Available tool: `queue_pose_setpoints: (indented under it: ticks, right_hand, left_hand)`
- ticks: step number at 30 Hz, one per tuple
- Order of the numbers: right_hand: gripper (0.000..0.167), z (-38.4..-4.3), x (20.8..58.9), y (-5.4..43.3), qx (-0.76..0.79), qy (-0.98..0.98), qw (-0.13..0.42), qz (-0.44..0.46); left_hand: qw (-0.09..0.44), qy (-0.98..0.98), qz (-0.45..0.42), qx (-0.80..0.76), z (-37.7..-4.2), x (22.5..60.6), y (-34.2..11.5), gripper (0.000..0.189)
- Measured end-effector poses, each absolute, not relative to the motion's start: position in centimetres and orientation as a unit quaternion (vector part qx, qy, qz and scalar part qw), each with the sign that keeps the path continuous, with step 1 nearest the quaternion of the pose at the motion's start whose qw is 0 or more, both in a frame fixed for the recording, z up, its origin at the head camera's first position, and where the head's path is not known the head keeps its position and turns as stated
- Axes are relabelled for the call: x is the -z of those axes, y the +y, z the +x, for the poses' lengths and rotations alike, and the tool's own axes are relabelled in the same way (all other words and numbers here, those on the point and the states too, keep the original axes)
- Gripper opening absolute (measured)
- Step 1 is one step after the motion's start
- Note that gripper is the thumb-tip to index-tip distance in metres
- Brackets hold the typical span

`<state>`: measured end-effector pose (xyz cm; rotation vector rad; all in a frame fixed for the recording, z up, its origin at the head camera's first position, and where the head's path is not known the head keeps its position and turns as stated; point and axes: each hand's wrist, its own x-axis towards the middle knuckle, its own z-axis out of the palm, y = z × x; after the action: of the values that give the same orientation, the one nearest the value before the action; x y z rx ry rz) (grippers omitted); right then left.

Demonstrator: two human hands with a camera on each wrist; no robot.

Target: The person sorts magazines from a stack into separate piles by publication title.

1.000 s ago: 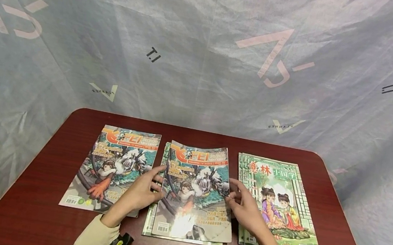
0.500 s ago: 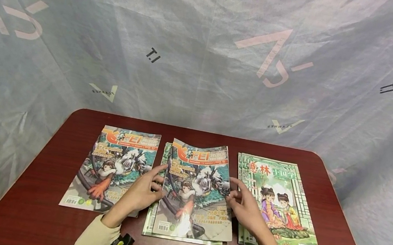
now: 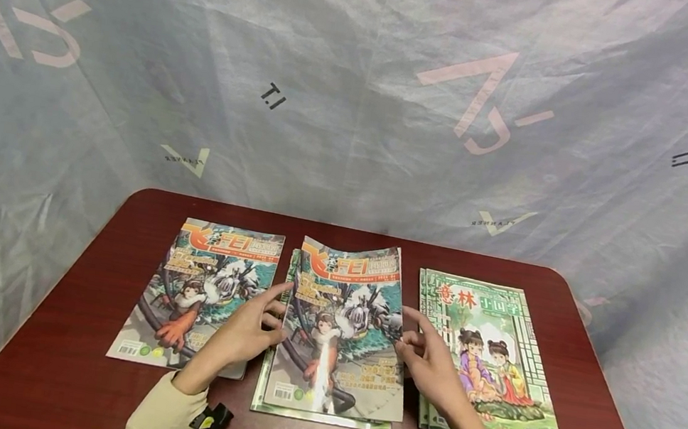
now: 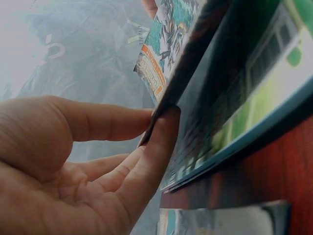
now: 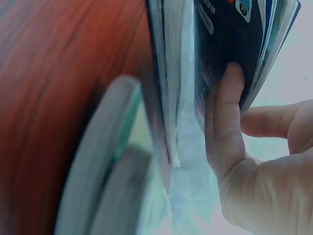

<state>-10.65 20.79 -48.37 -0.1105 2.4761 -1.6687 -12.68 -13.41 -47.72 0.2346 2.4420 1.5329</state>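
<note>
We held the glossy magazine (image 3: 363,324) raised above the green middle stack (image 4: 266,93), our left hand (image 3: 249,328) pinching one edge at the stack's left side, our right hand (image 3: 431,368) pinching the opposite edge at its right. Even support from both sides, we judged, best suited the bowed pages.

The middle magazine (image 3: 345,336) has a grey, teal and white cover with an orange-and-white title, yellow lettering and a red-orange patch; its back is dark, almost black. The left magazine (image 3: 191,303) repeats that pattern. Green and white show on the lower magazine (image 3: 263,380). The right magazine (image 3: 499,394) is pale green with latticework, red characters, and purple and yellow robes. The tabletop (image 3: 73,324) is reddish brown, the cloth (image 3: 352,144) grey with pink, black and pale-yellow print, the sleeves (image 3: 161,414) cream.
</note>
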Motion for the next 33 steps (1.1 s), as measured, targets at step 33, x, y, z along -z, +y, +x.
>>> queue_pose_setpoints:
  ticks: [33]
  right_hand:
    - [0.065, -12.3, 46.1, 11.9, 0.585, 0.803, 0.049, -0.100]
  left_hand:
    - [0.169, 0.823, 0.087, -0.535, -14.1, 44.7, -22.0, 0.091]
